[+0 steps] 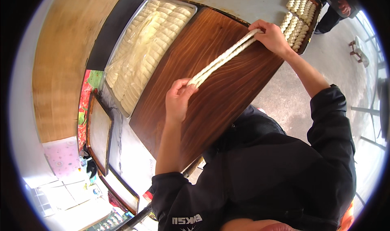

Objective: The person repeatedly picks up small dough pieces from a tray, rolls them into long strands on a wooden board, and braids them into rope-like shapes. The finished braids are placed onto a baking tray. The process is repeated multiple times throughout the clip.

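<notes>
A long twisted rope of dough [224,58], doubled into two strands, stretches slantwise above a dark brown wooden board [182,109]. My left hand [179,96] pinches its lower left end between thumb and fingers. At the upper right end, my right hand [269,37] grips the dough, near the board's far right corner. Left of the board, a metal tray [106,84] holds rows of pale dough strips [152,29] partly under clear plastic film. Short twisted dough pieces [294,29] lie in two groups at the right end of a large baking tray [237,2].
Two dark-rimmed trays [99,133] lean along the left side of the table. A large light wooden board [67,63] is at the far left. Beyond the baking tray, part of another person [338,5] shows at upper right. A small stool [359,51] stands on the floor.
</notes>
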Demonstrator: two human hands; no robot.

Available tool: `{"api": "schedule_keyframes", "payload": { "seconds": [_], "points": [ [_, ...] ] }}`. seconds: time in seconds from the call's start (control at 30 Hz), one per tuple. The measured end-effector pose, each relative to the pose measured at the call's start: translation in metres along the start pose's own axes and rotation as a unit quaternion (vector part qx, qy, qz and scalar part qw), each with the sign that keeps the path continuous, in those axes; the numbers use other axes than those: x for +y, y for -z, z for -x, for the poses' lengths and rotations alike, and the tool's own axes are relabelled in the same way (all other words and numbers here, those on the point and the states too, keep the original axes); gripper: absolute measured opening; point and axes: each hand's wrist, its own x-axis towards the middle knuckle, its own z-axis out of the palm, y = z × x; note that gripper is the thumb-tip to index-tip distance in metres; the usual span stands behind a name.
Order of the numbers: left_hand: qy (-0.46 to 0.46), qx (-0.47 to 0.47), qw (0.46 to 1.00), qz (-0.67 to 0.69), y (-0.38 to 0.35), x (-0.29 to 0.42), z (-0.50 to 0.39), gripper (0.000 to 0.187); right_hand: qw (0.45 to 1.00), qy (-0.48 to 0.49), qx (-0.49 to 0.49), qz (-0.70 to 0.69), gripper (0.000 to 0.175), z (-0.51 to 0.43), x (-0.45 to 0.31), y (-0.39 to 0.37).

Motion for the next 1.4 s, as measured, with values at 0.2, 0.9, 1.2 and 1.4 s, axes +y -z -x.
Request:
{"api": "schedule_keyframes", "payload": {
  "seconds": [0.2,0.9,1.2,1.4],
  "points": [
    [-0.007,-0.002,0.982,0.187,-0.007,0.014,0.007,0.031,0.998,0.023,-0.019,-0.051,0.028,-0.011,0.047,-0.002],
    [-0.307,-0.002,0.788,-0.533,-0.031,-0.005,0.011,0.029,0.935,0.262,-0.210,0.116,0.049,-0.017,0.021,-0.009],
    [0.022,-0.170,0.923,-0.344,-0.037,0.032,-0.090,0.022,0.914,0.341,-0.078,0.206,0.022,-0.036,0.061,0.012],
    [-0.320,-0.114,0.860,-0.380,-0.172,0.033,-0.151,0.027,0.916,0.227,0.069,0.324,0.023,-0.086,0.099,0.098]
  ]
}}
